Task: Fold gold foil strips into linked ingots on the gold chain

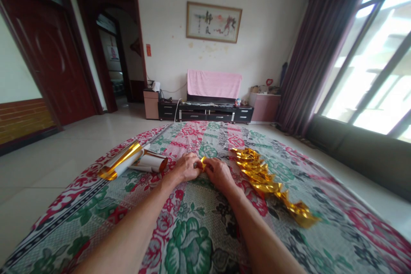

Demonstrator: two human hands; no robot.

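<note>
Both hands meet over the middle of a flowered cloth (188,239). My left hand (186,167) and my right hand (220,173) are closed, pinching a small piece of gold foil paper (203,162) between them. Most of that piece is hidden by the fingers. Right of my right hand lies a row of folded gold foil pieces (261,175), overlapping one another. Left of my left hand are curled sheets of gold foil paper with white backs (149,162), one with its gold side (128,154) showing.
Beyond the cloth's far edge stands a low black cabinet (205,115), with a pink cloth (214,83) draped over something on it. A dark curtain (316,51) hangs beside the window on the right. At the left are a red door (48,51) and tiled floor (22,175).
</note>
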